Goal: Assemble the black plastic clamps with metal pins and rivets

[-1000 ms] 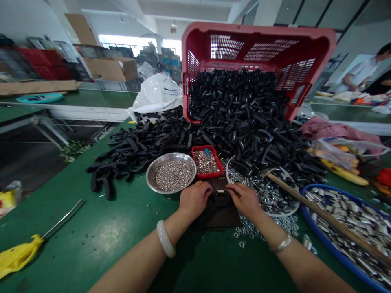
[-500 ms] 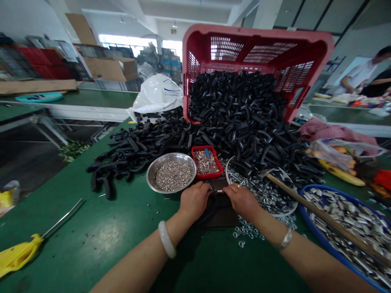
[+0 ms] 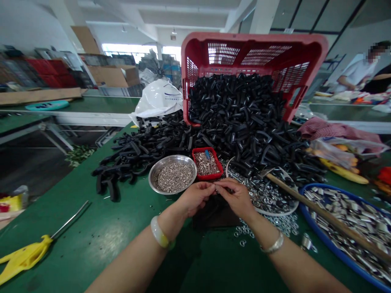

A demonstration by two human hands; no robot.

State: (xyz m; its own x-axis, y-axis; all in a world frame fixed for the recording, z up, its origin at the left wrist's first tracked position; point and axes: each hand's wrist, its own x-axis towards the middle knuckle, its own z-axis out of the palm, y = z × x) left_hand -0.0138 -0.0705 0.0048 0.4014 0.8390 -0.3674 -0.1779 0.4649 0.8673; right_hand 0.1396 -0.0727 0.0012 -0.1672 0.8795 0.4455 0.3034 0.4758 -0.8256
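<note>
My left hand [image 3: 197,197] and my right hand [image 3: 237,198] meet over a dark mat [image 3: 214,217], fingertips pinched together on something too small and hidden to make out. A steel bowl [image 3: 152,182] of small metal pins lies just beyond my left hand. Behind the fingertips is a red tray [image 3: 210,176] of longer pins with a blue piece on top. Beside my right hand, a white basin [image 3: 295,203] holds metal rings and clips, with a wooden-handled hammer [image 3: 317,211] lying across it. Loose rings [image 3: 244,232] are scattered on the green table.
A tipped red crate [image 3: 253,38] spills black plastic parts [image 3: 238,106] across the back. A blue basin [image 3: 320,238] of metal pieces sits at the right. At the left lies a yellow-handled metal rod [image 3: 30,252]. A person in white [image 3: 356,73] stands far right.
My hands have come together at the fingertips; the small spring-like piece between them is now hidden. A metal piece now lies on the table left of the blue basin. The view has shifted slightly.
</note>
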